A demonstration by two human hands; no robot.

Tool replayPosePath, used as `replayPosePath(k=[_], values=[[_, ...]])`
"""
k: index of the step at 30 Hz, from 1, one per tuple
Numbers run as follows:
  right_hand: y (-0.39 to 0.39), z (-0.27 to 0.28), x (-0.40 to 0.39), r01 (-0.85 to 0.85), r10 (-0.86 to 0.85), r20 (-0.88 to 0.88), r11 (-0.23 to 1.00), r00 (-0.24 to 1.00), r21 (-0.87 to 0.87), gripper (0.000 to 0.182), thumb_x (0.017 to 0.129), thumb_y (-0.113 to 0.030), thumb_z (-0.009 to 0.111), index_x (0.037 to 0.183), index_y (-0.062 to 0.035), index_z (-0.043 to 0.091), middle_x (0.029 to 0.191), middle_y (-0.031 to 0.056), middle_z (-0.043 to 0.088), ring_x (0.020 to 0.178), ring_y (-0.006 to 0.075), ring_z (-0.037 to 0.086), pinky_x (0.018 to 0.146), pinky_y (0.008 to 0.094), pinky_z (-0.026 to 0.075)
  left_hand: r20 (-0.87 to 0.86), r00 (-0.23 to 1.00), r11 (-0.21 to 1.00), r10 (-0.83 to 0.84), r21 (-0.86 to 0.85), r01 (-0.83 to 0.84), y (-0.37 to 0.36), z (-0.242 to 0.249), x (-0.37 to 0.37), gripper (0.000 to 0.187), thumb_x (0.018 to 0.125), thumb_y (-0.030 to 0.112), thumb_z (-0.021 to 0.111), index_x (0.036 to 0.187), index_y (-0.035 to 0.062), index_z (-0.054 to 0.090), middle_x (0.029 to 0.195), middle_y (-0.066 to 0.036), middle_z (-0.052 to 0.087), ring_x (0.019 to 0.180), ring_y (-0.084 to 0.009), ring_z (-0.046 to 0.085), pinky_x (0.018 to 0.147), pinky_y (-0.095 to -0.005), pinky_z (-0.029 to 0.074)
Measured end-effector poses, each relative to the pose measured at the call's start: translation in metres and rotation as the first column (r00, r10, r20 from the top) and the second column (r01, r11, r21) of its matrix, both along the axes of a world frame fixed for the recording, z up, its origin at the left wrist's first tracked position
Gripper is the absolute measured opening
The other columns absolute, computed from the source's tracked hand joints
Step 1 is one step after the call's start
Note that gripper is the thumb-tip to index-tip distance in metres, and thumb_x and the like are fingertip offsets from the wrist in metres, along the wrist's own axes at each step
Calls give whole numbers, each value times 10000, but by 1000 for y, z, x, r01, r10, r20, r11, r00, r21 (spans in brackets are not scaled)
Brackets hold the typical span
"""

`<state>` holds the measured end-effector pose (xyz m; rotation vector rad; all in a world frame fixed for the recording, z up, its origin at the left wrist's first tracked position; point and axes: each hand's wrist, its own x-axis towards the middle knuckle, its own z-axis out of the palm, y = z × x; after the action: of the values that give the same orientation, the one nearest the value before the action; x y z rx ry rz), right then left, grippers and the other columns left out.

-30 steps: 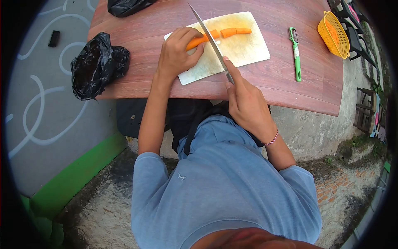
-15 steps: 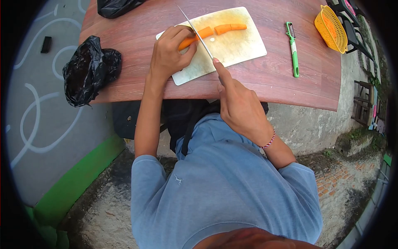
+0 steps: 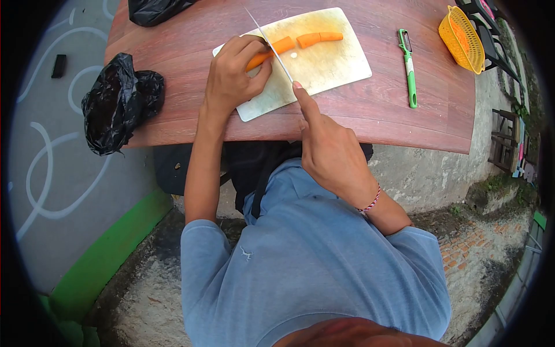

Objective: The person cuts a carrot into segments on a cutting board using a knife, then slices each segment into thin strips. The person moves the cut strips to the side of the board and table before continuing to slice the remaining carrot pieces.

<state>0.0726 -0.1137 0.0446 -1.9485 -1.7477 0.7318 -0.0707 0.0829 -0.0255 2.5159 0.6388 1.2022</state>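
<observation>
Taking the white cutting board's (image 3: 341,62) centre as the clock's hub, a black plastic bag (image 3: 118,104) sits on the table (image 3: 428,118) near nine o'clock; the left hand (image 3: 234,72), also at nine but closer, grips the carrot (image 3: 283,44), which lies toward eleven with the knife (image 3: 280,59) blade across it. Cut carrot pieces (image 3: 319,39) rest toward one; the right hand (image 3: 332,150), at five, grasps the knife, forefinger extended along it. Green peeler (image 3: 411,84) at three, yellow basket (image 3: 476,53) of orange shreds beyond.

Carrot (image 3: 283,44): orange, on stained white board (image 3: 341,63) | Knife (image 3: 281,62): blade slanted across carrot | Two cut pieces (image 3: 309,40): end to end
</observation>
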Motion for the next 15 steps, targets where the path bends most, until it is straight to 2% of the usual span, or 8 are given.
replayPosePath(k=[4, 6, 15], values=[[5, 4, 4, 3, -3, -15, 1000, 1000, -2, 656, 1020, -38, 545, 1635, -58, 316, 844, 269, 693, 734, 453, 683, 689, 564, 513, -15, 1000, 1000, 9, -5, -9, 0, -1, -1, 173, 797, 46, 802, 946, 1, 725, 987, -127, 735, 895, -324, 717, 792, -414, 589], [7, 10, 4, -4, 3, -21, 998, 1000, -64, 652, 1017, -42, 546, 1630, -52, 321, 788, 278, 680, 708, 470, 674, 682, 572, 505, -16, 1000, 1000, 10, -5, -10, 1, 0, -1, 173, 798, 47, 801, 946, 1, 725, 985, -128, 734, 893, -324, 716, 791, -415, 588], [15, 8, 4, -14, 14, -2, 1000, 1000, -27, 639, 1016, -62, 544, 1620, -48, 337, 712, 277, 655, 655, 489, 655, 667, 598, 497, -44, 998, 999, 47, 18, -46, -2, 1, 0, 186, 800, 60, 793, 960, 19, 709, 964, -123, 707, 876, -337, 698, 787, -426, 575]])
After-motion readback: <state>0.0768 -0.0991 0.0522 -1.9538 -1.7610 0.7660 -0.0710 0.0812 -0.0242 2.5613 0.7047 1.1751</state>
